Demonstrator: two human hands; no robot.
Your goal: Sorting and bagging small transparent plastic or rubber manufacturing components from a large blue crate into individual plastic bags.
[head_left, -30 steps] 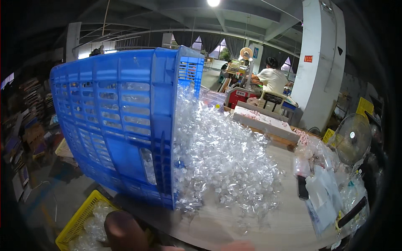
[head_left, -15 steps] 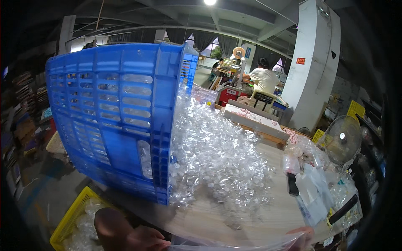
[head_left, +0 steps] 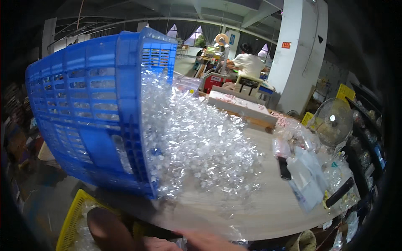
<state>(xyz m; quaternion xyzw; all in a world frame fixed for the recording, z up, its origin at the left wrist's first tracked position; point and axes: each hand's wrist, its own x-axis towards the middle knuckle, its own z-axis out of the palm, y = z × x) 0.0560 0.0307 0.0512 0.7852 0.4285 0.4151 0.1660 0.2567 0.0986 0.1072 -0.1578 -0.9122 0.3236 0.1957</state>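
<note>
Blue crate (head_left: 96, 113) tipped, clear plastic pieces (head_left: 201, 142) spilling, table (head_left: 268, 209)

A small red rectangular sign (head_left: 286, 45) hangs high on the white pillar (head_left: 298, 54). Clear plastic bags (head_left: 305, 178) — some white — lie at the table's (head_left: 268, 209) right edge.

The crate (head_left: 88, 113) is blue moulded plastic, its walls a lattice of slots, with a dull sheen. The pile (head_left: 197, 142) spilling from it is small clear plastic pieces, glossy and glinting. The counter (head_left: 272, 209) looks like pale wood or laminate, smooth and matt. The bags (head_left: 305, 180) on it are thin clear plastic film, shiny and creased. The bin (head_left: 73, 221) below is yellow plastic mesh. The pillar (head_left: 297, 54) is white-painted, matt.
</note>
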